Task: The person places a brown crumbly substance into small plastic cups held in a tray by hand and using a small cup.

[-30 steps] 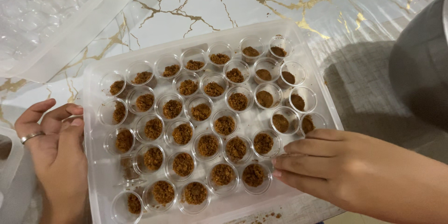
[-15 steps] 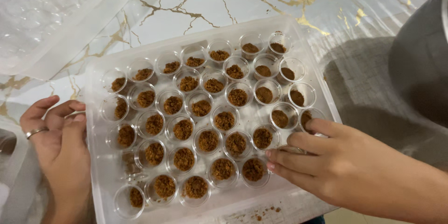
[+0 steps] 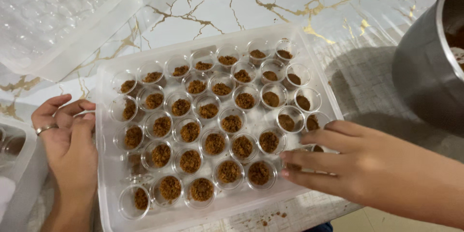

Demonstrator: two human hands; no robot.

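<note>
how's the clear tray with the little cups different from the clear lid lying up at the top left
The tray holds rows of small clear cups of brown crumbs; the lid holds nothing. The left hand and right hand touch the tray's sides; nothing touches the lid. Both are clear plastic on the marble table.

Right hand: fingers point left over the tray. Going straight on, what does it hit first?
Probably the small clear cup of brown crumbs just beyond the right hand fingertips, in the tray; height above the cups is unclear.

Cups in tray, pot right
</note>
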